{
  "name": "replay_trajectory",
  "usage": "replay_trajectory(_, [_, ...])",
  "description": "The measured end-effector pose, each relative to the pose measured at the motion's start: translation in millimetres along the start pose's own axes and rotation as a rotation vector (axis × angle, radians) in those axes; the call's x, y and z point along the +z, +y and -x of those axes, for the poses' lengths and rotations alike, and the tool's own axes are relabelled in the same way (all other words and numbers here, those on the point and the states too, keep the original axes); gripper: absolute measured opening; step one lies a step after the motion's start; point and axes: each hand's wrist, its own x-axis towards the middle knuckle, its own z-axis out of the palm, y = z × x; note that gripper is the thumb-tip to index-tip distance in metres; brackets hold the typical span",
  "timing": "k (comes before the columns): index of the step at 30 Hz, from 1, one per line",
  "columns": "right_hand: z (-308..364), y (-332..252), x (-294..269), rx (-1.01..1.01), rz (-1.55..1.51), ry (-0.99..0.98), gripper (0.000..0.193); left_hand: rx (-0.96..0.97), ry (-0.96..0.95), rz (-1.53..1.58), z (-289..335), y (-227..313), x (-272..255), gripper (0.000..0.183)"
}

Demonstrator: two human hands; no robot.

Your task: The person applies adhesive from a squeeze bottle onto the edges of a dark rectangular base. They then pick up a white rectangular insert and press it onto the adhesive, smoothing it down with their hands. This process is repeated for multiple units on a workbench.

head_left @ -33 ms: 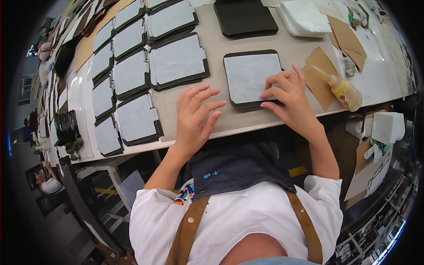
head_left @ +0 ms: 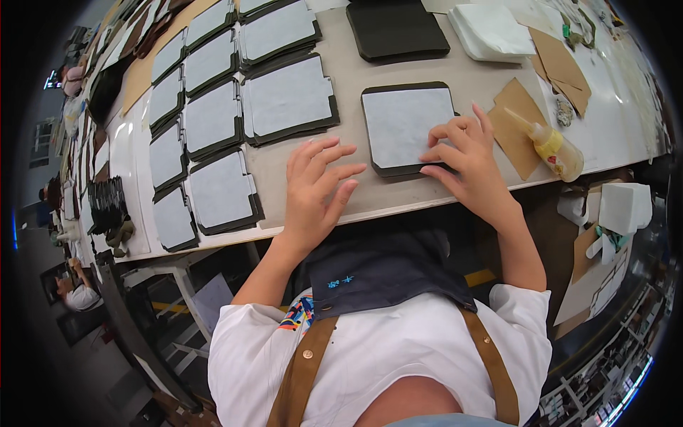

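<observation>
In front of me lies a dark square panel point(head_left: 402, 171) with a light grey sheet point(head_left: 405, 128) on top, its dark border showing around the edges. My right hand point(head_left: 466, 160) is over its near right corner, fingers curved and apart, thumb by the near edge. Whether the fingertips touch the sheet I cannot tell. My left hand point(head_left: 316, 188) hovers left of the panel with fingers spread and nothing in them. Nearest to it on the far left side is a stack of dark pieces topped with a grey sheet point(head_left: 292, 96).
Several similar stacks point(head_left: 213, 121) fill the table's left. Beyond the panel are a dark stack point(head_left: 398, 32) and a pile of white sheets point(head_left: 491, 32). At right, a yellow-labelled glue bottle point(head_left: 558, 151) with a pointed nozzle lies beside brown card point(head_left: 518, 128). The table's front edge point(head_left: 398, 208) runs before me.
</observation>
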Motion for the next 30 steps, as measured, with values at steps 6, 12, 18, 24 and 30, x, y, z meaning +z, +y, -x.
replay_trajectory(6, [2.0, 4.7, -0.4, -0.044, 0.031, 0.044, 0.015, 0.004, -0.013, 0.04, -8.0, -0.5, 3.9, 0.019])
replay_trajectory(12, [-37.7, 32.1, 0.6, 0.03, 0.195, 0.219, 0.025, 0.02, -0.004, -0.056, -26.2, 8.4, 17.6, 0.029])
replay_trajectory(18, [-82.9, 40.0, 32.7, -0.111, 0.182, 0.132, 0.03, 0.025, -0.076, -0.136, -23.6, 10.8, 19.0, 0.032])
replay_trajectory(24, [-95.2, 37.3, 44.7, -0.168, 0.217, 0.111, 0.022, 0.019, -0.056, -0.128, -22.1, 9.8, 20.1, 0.03])
replay_trajectory(30, [-97.7, 26.9, 38.2, -0.144, 0.136, 0.155, 0.014, -0.047, 0.066, -0.003, -26.6, 9.3, 19.6, 0.033])
